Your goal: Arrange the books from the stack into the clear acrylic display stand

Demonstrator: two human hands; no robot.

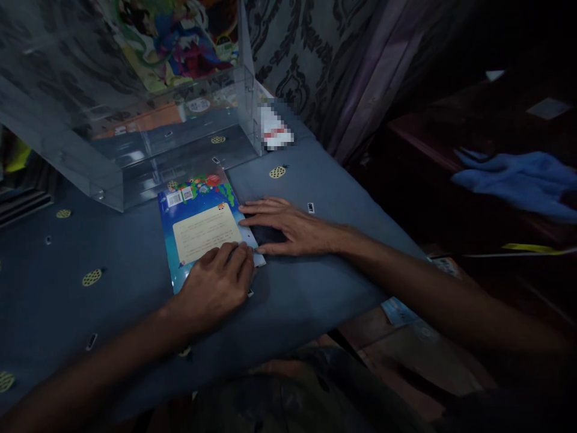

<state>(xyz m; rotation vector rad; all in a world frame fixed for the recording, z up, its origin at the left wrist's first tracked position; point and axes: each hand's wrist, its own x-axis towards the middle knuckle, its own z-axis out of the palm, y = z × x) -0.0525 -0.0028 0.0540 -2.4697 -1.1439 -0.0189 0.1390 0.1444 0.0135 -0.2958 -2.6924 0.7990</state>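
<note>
A thin blue picture book (202,231) lies on the cloth-covered table, showing a cover with a cream text panel, a barcode and sea-life drawings. Over its lower right corner is my left hand (220,276), fingers curled and closed on the edge; the fingertips are partly hidden. My right hand (291,225) rests flat at the book's right side with fingers stretched and thumb apart, its fingertips touching that edge.
A clear acrylic stand (180,141) with colourful books in it stands behind the book. Stacked books (27,192) lie at the far left. The grey-blue tablecloth (311,300) has pineapple prints. To the right, a blue cloth (518,177) lies on a dark surface.
</note>
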